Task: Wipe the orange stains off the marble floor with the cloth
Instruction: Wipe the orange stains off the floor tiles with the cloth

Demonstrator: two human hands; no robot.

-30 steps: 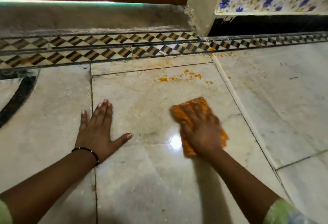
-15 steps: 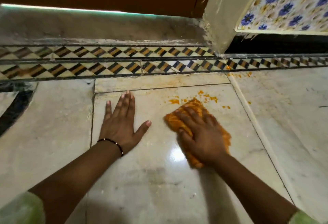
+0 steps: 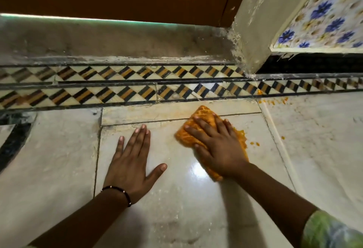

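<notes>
My left hand (image 3: 132, 166) lies flat and released on the marble floor (image 3: 49, 159), fingers spread, holding nothing; I judge it serves as a brace and should carry my weight so the wiping hand can slide freely. A dark beaded bracelet (image 3: 119, 191) sits at its wrist.

To its right, my right hand (image 3: 217, 146) presses palm-down on the orange cloth (image 3: 204, 114), fingers splayed over it, pinning it to the floor, not clenching it. The cloth's far corner reaches past my fingertips, near the checkered border strip (image 3: 137, 90).

Just right of the cloth, small orange stains (image 3: 254, 144) lie on the slab, and a second cluster (image 3: 275, 101) sits farther off to the right, against the border. For this stroke I recommend even palm pressure, sweeping rightward to gather the specks under the cloth without scattering them, then working along the border joint.
</notes>
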